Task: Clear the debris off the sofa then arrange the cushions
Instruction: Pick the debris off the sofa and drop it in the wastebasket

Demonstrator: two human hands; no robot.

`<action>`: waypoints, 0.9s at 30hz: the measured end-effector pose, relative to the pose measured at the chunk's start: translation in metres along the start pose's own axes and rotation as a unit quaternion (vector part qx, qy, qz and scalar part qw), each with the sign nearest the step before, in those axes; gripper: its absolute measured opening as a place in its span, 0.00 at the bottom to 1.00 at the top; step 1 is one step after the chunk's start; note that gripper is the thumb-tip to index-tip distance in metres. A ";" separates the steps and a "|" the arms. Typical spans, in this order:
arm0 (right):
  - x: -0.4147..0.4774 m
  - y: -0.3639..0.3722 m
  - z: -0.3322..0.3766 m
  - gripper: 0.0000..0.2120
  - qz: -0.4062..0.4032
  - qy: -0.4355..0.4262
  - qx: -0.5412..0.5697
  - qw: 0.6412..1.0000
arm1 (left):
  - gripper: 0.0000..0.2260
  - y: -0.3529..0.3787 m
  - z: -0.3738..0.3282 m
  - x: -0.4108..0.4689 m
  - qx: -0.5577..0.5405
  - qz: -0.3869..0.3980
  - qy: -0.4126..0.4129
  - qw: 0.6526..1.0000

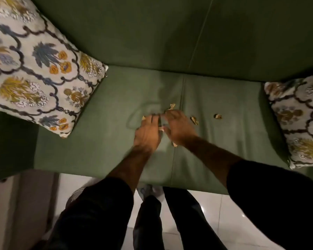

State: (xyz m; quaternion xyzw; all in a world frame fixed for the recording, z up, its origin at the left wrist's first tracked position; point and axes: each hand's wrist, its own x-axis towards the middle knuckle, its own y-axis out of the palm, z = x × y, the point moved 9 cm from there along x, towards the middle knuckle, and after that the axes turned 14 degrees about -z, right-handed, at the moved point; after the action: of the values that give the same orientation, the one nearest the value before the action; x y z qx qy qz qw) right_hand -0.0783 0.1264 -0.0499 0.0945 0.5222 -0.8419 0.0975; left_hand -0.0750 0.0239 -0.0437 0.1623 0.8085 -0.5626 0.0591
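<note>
Where the hands are: the left hand (148, 130) and right hand (179, 129) lie side by side, palms down, mid-seat on the sofa (98, 141). Their fingers look spread and open, gripping nothing I can make out (motion blur softens them).
Debris: the debris (194, 120) is small tan scraps on the seat around the seam (179, 98). Some touch or peek from under the hands, and two lie apart to the right.
Cushions: the left cushion (34, 69) leans tilted into its corner. The right cushion (296, 120) sits at the far end, partly cut off by the frame.
Step in hand: probably gathering scraps, with the cushions not yet arranged.
Doing it well: sweep the outlying bits inward toward the seam, then cup both hands under the pile. The scraps look light and brittle, so a gentle scoop should stop them crumbling or slipping into the seam.
Surface: smooth green upholstery, faintly creased near the hands, with a matching backrest (152, 33).
Room: dim light, a glossy white tiled floor (215, 204), and dark sleeves (260, 177).
</note>
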 end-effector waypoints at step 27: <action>-0.019 0.078 0.062 0.07 -0.020 0.132 0.183 0.974 | 0.12 0.088 0.103 -0.070 -0.613 -0.079 -0.490 0.615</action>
State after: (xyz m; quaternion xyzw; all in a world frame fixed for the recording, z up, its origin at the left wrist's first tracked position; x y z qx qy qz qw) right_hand -0.0432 0.0376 -0.0851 0.2101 0.3694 -0.9051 -0.0082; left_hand 0.0110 -0.0580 -0.1397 -0.2754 0.8260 0.0651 0.4876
